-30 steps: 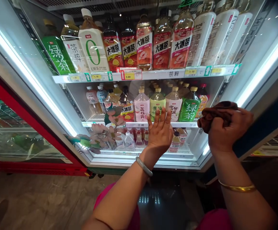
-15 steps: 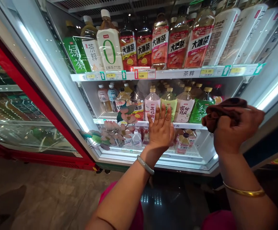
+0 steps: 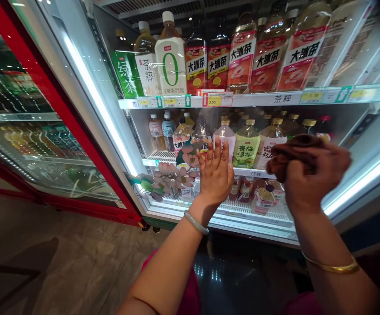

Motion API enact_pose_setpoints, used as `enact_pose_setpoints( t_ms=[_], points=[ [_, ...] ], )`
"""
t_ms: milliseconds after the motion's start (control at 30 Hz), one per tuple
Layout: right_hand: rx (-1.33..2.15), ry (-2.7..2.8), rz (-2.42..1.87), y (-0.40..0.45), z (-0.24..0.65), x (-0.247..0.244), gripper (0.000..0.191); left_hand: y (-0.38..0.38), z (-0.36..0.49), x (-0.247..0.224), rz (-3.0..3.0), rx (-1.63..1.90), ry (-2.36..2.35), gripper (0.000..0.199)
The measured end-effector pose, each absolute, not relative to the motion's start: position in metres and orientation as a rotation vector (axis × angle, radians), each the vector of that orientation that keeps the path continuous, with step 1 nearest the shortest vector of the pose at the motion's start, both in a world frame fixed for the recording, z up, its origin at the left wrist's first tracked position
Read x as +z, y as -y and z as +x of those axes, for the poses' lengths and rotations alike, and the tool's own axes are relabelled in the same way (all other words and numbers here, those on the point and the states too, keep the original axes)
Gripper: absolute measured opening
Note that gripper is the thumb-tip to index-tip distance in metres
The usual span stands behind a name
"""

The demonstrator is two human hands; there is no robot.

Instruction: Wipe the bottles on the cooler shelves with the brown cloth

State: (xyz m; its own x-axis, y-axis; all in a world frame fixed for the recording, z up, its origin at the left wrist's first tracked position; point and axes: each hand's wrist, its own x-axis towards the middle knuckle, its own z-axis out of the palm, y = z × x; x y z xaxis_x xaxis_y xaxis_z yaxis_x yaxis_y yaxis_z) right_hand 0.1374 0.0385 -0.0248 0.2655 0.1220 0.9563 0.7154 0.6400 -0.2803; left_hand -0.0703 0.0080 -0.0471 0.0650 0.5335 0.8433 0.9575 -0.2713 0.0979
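My left hand (image 3: 216,177) lies flat with its fingers spread against the glass door of a lit drinks cooler, beside a flower decal (image 3: 173,177). Behind the fingers are a pink-labelled bottle (image 3: 225,135) and a green-labelled bottle (image 3: 247,146). A crumpled brown cloth (image 3: 291,155) is bunched in my right hand (image 3: 314,175), held in front of the right part of the middle shelf. The cloth covers part of a white-labelled bottle (image 3: 271,140). Whether the cloth touches the glass I cannot tell.
Large tea bottles (image 3: 171,61) line the upper shelf (image 3: 258,99). Small bottles stand on the lowest shelf. At the left is another cooler with a red frame (image 3: 65,127). Below lies a grey floor (image 3: 88,258), and a dark glossy surface (image 3: 235,271) is under the cooler's front.
The view has shifted, so the cooler appears further right. My right hand and the cloth now sit further left over the shelf, covering part of the white-labelled bottle. My left hand stays flat, nearer the decal.
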Motion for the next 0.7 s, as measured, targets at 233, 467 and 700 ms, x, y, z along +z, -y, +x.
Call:
enact_pose_setpoints(
  t_ms=[233, 467, 700],
  points=[
    [-0.562, 1.491, -0.798, -0.025, 0.079, -0.044, 0.018, -0.005, -0.111, -0.046, -1.771, -1.136, 1.487, 0.070],
    [-0.476, 1.601, -0.706, -0.023, 0.064, -0.041, 0.014, -0.010, -0.141, -0.045, -1.698, -1.136, 1.483, 0.064],
    [-0.586, 1.554, -0.731, -0.024, 0.028, -0.015, 0.019, -0.021, -0.147, -0.055, -1.721, -1.122, 1.455, 0.063]
  ],
)
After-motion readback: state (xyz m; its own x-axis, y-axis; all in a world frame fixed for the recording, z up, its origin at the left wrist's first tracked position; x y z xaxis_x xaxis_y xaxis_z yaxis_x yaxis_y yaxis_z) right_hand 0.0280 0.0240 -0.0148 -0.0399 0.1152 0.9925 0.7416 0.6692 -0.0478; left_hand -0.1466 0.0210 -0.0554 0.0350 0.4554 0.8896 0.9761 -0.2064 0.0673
